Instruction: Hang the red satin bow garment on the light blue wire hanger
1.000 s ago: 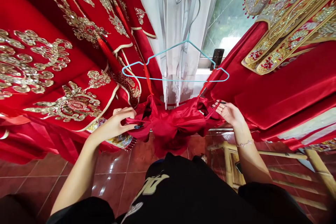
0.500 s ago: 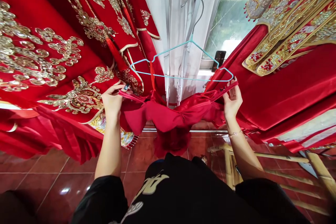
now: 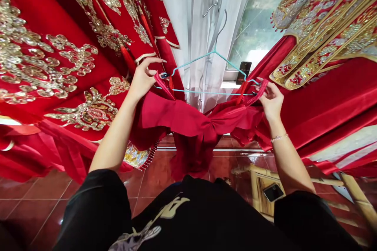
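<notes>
Tiled floor (image 3: pixel 156 180); red satin garment (image 3: pixel 188 125) pinched in left hand (image 3: pixel 144 80), right hand (image 3: pixel 271 100).

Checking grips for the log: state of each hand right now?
Left hand: closed, pinching one strap of a red satin garment.
Right hand: closed, pinching the garment's opposite strap.

Black sleeves (image 3: pixel 94 208); black top (image 3: pixel 206 223), pale print (image 3: pixel 173 208); dark-nailed left hand (image 3: pixel 143 79); thin bracelet (image 3: pixel 279 138)

Glossy red floor tiles (image 3: pixel 159 176), bamboo chair (image 3: pixel 258 192), sheer white curtain (image 3: pixel 203 27)
</notes>
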The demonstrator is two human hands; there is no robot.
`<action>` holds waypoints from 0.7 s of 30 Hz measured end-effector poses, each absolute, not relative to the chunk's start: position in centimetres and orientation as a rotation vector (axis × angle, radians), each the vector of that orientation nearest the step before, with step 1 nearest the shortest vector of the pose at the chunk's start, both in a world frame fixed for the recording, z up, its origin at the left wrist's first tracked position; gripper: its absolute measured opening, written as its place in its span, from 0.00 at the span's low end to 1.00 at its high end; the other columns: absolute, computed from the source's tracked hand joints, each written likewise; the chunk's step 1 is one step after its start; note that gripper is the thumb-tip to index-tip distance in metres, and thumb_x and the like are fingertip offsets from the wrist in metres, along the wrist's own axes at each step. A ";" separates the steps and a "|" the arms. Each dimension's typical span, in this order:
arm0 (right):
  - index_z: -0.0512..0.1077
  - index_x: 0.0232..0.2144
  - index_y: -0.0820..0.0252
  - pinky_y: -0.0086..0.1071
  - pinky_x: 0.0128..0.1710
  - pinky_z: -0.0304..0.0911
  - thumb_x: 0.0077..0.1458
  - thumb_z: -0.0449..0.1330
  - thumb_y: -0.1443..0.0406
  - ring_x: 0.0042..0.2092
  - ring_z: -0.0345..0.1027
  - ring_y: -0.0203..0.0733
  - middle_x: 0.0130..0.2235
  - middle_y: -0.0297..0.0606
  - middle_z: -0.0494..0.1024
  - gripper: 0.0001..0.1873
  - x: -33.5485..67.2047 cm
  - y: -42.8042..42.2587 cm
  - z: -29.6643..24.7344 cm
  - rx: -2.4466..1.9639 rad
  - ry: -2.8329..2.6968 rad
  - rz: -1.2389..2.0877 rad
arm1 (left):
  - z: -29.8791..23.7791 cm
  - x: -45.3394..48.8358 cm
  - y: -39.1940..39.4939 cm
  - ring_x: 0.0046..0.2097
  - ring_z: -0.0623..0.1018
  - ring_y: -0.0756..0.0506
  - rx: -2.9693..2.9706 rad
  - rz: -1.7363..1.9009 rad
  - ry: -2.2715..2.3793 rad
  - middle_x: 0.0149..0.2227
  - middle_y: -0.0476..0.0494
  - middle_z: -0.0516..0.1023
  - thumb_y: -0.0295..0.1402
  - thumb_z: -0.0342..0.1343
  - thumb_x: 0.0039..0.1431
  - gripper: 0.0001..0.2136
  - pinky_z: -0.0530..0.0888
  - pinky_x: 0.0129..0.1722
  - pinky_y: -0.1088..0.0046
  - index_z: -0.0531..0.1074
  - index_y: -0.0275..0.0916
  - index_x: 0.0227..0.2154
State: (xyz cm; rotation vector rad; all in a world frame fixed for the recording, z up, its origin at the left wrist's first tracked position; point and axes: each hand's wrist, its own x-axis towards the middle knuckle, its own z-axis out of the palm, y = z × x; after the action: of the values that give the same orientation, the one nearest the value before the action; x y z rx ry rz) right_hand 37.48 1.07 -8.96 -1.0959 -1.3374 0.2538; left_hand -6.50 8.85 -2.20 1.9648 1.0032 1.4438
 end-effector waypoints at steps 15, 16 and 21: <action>0.75 0.47 0.52 0.53 0.63 0.63 0.53 0.66 0.54 0.56 0.71 0.56 0.51 0.41 0.79 0.20 37.0 1.1 -4.6 -1.310 -1.832 0.215 | -0.6 -6.5 5.7 0.57 0.72 0.42 2.384 1.143 1.355 0.50 0.43 0.76 0.32 0.64 0.57 0.13 0.69 0.59 0.62 0.73 0.39 0.45; 0.73 0.50 0.51 0.54 0.64 0.61 0.52 0.66 0.53 0.59 0.68 0.57 0.54 0.42 0.77 0.23 37.1 0.7 -5.3 -1.313 -1.828 0.149 | -1.8 -7.0 4.8 0.62 0.68 0.39 2.395 1.281 1.419 0.54 0.41 0.72 0.35 0.64 0.57 0.16 0.68 0.60 0.59 0.73 0.40 0.48; 0.61 0.58 0.44 0.54 0.57 0.66 0.51 0.63 0.46 0.58 0.69 0.57 0.59 0.43 0.69 0.34 38.3 -0.8 -8.4 -1.231 -1.492 -0.083 | -7.4 -10.1 1.5 0.60 0.69 0.34 2.393 1.383 1.704 0.56 0.33 0.67 0.46 0.57 0.62 0.18 0.72 0.54 0.57 0.73 0.43 0.51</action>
State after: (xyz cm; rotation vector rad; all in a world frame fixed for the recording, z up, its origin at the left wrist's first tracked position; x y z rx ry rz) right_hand 38.28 -0.84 -8.41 -1.2311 -1.4916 -0.0828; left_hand -10.12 1.50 -7.41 2.3930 1.7040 1.3825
